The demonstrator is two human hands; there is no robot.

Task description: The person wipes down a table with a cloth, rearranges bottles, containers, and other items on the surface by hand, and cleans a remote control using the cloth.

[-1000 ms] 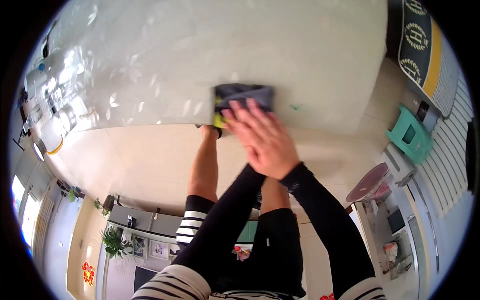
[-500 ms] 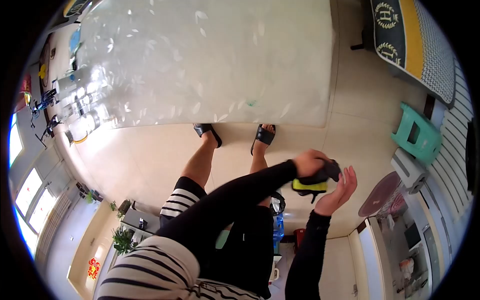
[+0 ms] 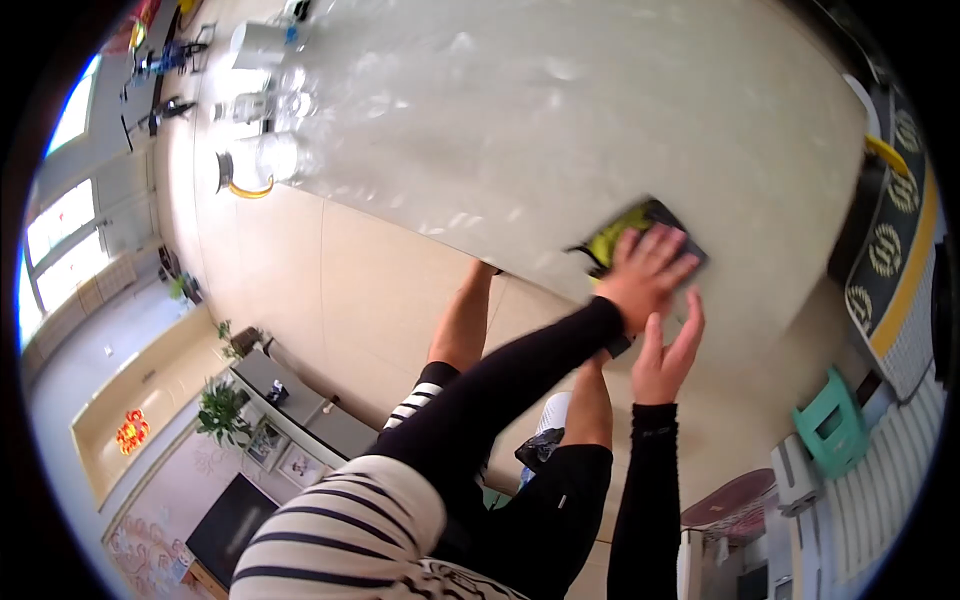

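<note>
My left hand [image 3: 652, 275] lies over a black and yellow-green item [image 3: 632, 222] on the pale, leaf-patterned tabletop [image 3: 520, 130]. The item looks soft, like fabric, and has a short dark strap or cord at its left. Its exact kind is hard to make out, since the hand covers part of it and motion blurs it. Those fingers are spread and lie flat on it. Just below and to the right, my right hand [image 3: 668, 355] is in the air with thumb and fingers apart, holding nothing.
Clear jugs and glasses [image 3: 265, 155] stand at the table's far left. A green stool [image 3: 833, 425] is at the right, below a patterned seat [image 3: 890, 250]. Grey cabinets and a potted plant [image 3: 222, 410] are at lower left. A black plastic bag [image 3: 540, 448] hangs near my leg.
The black and yellow-green item went from between my hands, beside the table, onto the tabletop. My left hand now presses flat on it. The view has turned and moved closer to the table.
</note>
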